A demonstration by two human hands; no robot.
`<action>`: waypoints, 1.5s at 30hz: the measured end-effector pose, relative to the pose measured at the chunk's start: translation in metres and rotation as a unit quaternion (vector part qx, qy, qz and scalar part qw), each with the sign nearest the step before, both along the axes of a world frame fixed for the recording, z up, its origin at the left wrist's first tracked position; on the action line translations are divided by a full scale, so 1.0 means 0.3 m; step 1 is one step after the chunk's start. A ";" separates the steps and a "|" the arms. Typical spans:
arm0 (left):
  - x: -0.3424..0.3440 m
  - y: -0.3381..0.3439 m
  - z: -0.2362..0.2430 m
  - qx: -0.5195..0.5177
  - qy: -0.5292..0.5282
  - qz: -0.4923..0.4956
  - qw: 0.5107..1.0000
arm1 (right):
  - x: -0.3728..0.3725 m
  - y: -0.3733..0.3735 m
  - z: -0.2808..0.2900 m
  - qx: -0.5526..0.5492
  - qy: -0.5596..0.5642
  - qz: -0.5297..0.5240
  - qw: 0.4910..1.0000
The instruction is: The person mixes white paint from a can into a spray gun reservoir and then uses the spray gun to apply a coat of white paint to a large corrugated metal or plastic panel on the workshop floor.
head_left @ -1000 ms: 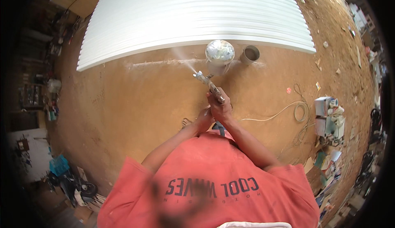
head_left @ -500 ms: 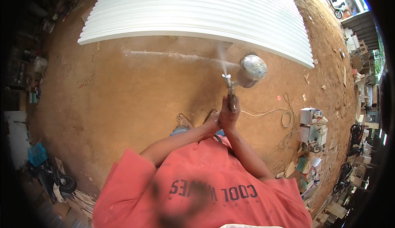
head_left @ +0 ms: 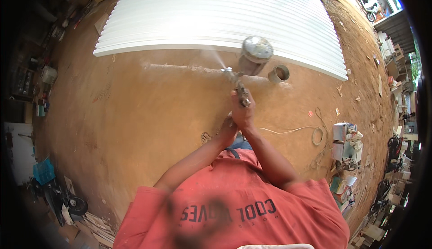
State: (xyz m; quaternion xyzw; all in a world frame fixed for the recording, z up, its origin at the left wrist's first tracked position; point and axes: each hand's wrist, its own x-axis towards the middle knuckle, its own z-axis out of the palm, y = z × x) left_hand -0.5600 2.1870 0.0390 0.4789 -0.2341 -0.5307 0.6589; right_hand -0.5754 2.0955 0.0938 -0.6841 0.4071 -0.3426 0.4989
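Observation:
My right hand (head_left: pixel 242 114) grips a metal spray gun (head_left: pixel 232 79), which has a cup with a smeared silver lid (head_left: pixel 256 46) at its right. A pale mist streams from the nozzle up and leftward, toward the white ribbed panels (head_left: pixel 189 15) beyond. My left hand (head_left: pixel 228 128) is closed just below and against my right hand; what it holds is hidden. A grey open can (head_left: pixel 279 73) stands on the brown floor just right of the cup, near the panels' front edge.
A pale hose (head_left: pixel 317 136) lies coiled at the right, beside stacked boxes and clutter (head_left: pixel 344 141). At the left are a blue crate (head_left: pixel 44 170) and a dark wheeled machine (head_left: pixel 74 204). Scooters stand at the upper right (head_left: pixel 369 10). My foot (head_left: pixel 206 137) shows below the hands.
Since half a second ago, both hands and the gun have moved up and left. The spray now angles leftward instead of nearly straight ahead, and the grey can shows again beside the cup.

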 end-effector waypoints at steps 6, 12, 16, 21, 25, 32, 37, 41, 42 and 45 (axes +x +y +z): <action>-0.073 -0.298 0.078 0.090 0.145 -0.088 0.981 | -0.135 -0.285 0.040 0.016 -0.018 -0.155 0.988; 0.173 -0.279 -0.019 0.094 -0.068 -0.210 0.971 | -0.265 -0.556 0.068 -0.007 -0.002 -0.299 0.954; 0.456 -0.045 -0.234 0.254 -0.201 -0.140 0.936 | -0.203 -0.592 0.116 0.034 -0.001 -0.305 0.952; 0.754 0.307 -0.467 0.435 -0.301 -0.045 0.848 | 0.003 -0.504 0.084 0.065 0.001 -0.181 0.981; 0.884 0.372 -0.471 0.493 -0.347 -0.056 0.796 | 0.206 -0.380 0.076 0.080 0.034 -0.117 0.989; 1.201 0.618 -0.586 0.491 -0.317 -0.107 0.804 | 0.561 -0.151 0.143 0.144 -0.014 -0.012 0.989; 1.534 0.761 -0.802 0.410 -0.399 -0.177 0.801 | 0.655 -0.152 0.191 0.135 0.062 -0.095 0.984; 1.750 0.934 -1.064 0.368 -0.392 -0.183 0.823 | 0.653 -0.258 0.166 0.098 0.098 -0.225 0.964; 1.786 0.960 -1.106 0.352 -0.396 -0.195 0.825 | 0.646 -0.293 0.164 0.079 0.095 -0.255 0.959; 1.847 0.874 -1.104 0.375 -0.308 -0.179 0.856 | 0.615 -0.369 0.220 0.046 0.102 -0.355 0.928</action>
